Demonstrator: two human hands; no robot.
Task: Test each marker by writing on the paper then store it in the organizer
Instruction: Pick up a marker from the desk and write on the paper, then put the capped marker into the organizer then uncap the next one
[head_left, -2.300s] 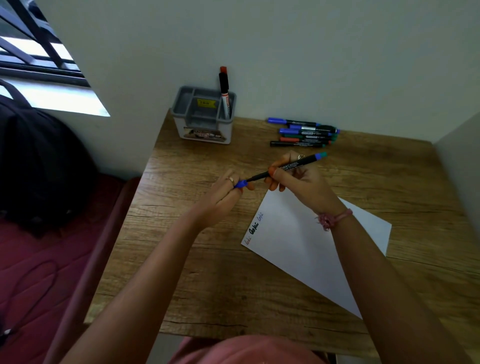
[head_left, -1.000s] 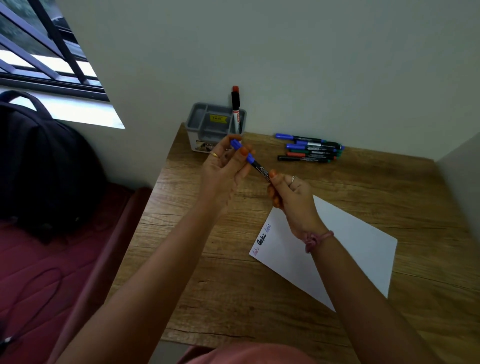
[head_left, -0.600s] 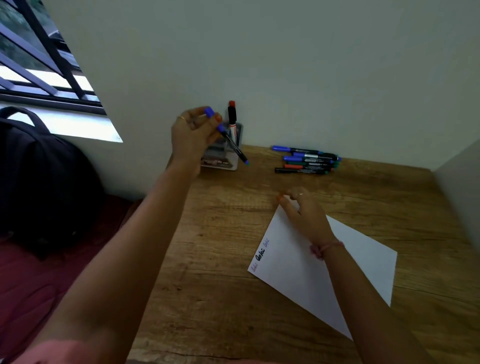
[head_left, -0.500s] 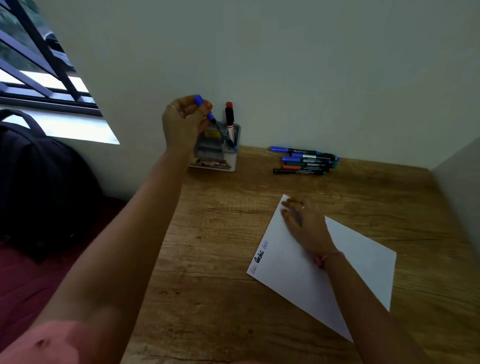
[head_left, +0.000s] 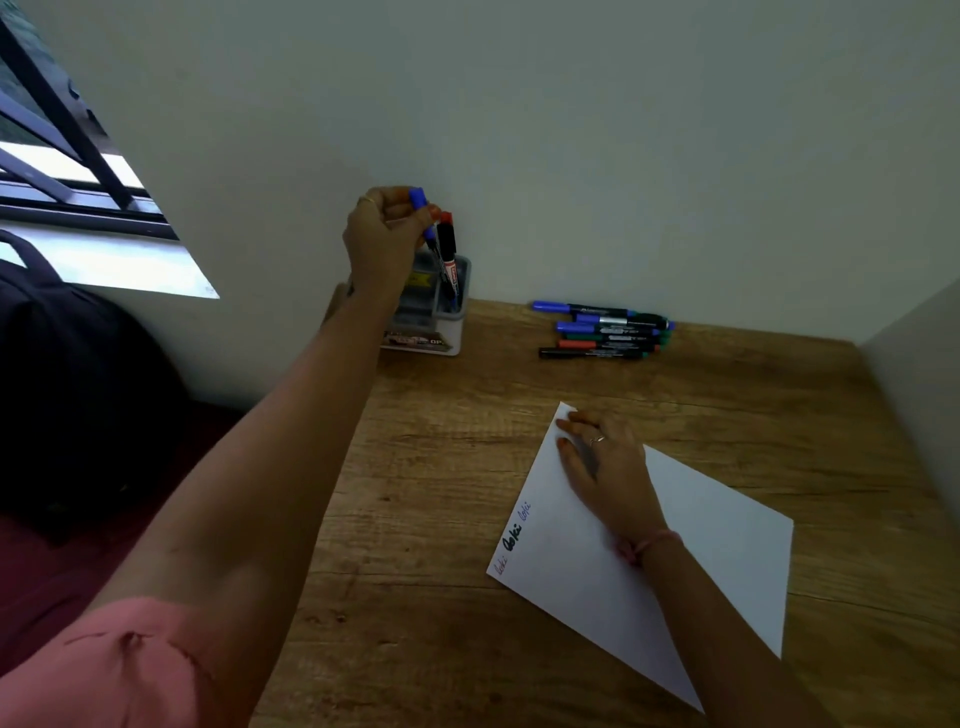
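Note:
My left hand (head_left: 382, 234) grips a thin blue-capped marker (head_left: 418, 200) by its top end, above the grey organizer (head_left: 460, 319) at the desk's back left. The marker points down, its lower end inside the organizer's right compartment beside a thick red-capped marker (head_left: 447, 247) standing there. My right hand (head_left: 605, 467) lies flat and open on the white paper (head_left: 717, 551), near its far corner. Three short scribbles (head_left: 514, 538) run along the paper's left edge. Several capped markers (head_left: 602, 330) lie in a row against the back wall.
The wooden desk (head_left: 441, 493) fits a corner, with walls behind and at the right. Off the left edge are a dark backpack (head_left: 67, 405) on a red seat and a barred window (head_left: 62, 171).
Both hands held the blue marker over the paper at first. My left hand then carried it alone back to the organizer and tipped it downward inside. My right hand settled flat on the paper.

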